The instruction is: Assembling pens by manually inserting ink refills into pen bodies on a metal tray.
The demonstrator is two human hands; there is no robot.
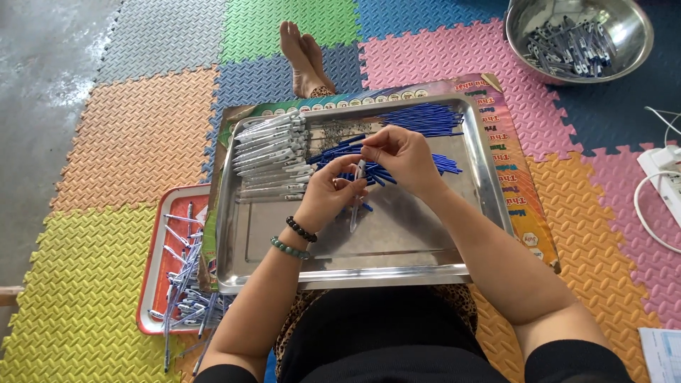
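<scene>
My left hand (pixel 328 196) grips a clear pen barrel (pixel 356 202) held upright over a steel tray (pixel 397 248). My right hand (pixel 401 157) pinches the barrel's top end with its fingertips. Just behind my hands lie loose blue pen refills (pixel 425 117) in two heaps. A row of clear pen barrels (pixel 273 159) is stacked along the tray's left side. A patch of small metal springs (pixel 333 131) lies at the tray's far edge.
A red tray (pixel 152 284) with several pens sits at the left. A steel bowl (pixel 624 28) of pen parts stands at the far right. Colourful foam mats (pixel 128 142) cover the floor. My bare feet (pixel 301 53) stretch beyond the tray. White cables (pixel 663 177) lie at the right.
</scene>
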